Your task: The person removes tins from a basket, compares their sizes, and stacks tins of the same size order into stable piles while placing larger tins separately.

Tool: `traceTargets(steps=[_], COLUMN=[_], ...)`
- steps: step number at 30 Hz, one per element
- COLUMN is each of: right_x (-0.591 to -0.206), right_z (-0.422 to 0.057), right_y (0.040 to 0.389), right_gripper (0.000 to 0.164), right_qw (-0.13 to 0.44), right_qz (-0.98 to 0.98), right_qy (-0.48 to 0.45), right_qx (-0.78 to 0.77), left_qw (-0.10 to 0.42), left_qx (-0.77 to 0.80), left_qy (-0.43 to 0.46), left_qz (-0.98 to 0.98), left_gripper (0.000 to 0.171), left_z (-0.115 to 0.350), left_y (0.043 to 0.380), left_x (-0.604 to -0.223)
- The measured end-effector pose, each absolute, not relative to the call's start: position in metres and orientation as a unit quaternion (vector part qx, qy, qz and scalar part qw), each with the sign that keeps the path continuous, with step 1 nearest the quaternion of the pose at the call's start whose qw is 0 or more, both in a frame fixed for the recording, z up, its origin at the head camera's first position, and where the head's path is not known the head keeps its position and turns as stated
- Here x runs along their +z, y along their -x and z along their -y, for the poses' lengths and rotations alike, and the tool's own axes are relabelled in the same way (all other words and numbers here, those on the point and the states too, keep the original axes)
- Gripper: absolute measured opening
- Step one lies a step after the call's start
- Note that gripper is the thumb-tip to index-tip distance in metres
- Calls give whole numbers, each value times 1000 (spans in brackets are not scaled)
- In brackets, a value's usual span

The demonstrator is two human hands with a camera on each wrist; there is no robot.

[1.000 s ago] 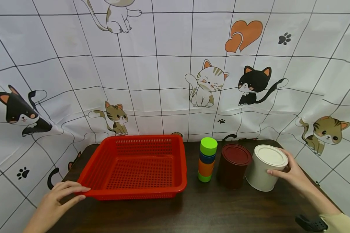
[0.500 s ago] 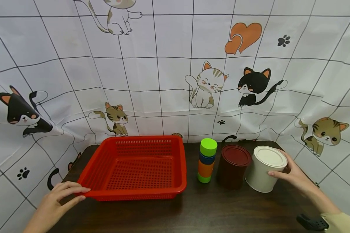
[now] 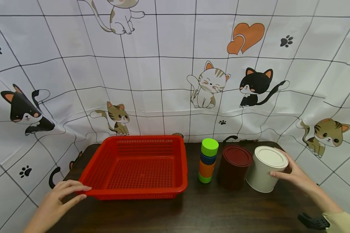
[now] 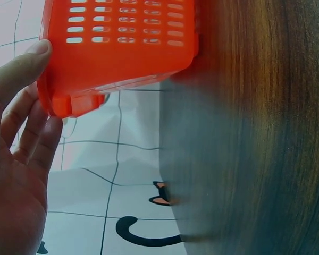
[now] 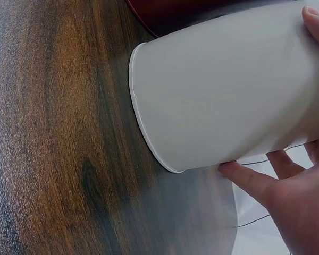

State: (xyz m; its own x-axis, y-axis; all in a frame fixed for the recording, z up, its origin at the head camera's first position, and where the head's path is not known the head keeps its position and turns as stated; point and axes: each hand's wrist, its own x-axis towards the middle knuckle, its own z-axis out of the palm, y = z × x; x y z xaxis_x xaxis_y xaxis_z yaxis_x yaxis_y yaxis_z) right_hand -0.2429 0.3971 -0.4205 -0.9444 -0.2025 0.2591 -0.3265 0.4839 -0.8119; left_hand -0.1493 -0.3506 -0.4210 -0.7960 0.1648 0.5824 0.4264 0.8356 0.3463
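At the near left corner of a red plastic basket, my left hand pinches the rim, thumb on the near side and fingers behind. The left wrist view shows the basket's slotted wall beside that thumb. On the right, my right hand grips a white lidded canister near its top. Its thumb lies on the front, and its fingers reach round the far right side. In the right wrist view the canister's side is plain, its bottom edge at the dark wooden table.
Left of the white canister stands a dark red lidded canister. Beside that is a slim upright cylinder in green, blue and orange bands. A cat-printed white sheet hangs behind the table and along its sides.
The view has shifted very slightly. Both hands, the basket and the canisters keep their places.
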Motion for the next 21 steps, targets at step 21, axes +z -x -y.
traceTargets(steps=[21], right_x=[-403], right_z=[-389], right_y=[235], right_gripper=[91], right_qw=[152], right_qz=[804], right_qy=[-196], right_qx=[540], left_qw=[193], left_qx=[-276], left_qy=[117], left_qz=[934], left_gripper=[35], left_z=[355], left_y=[151], left_x=[-399])
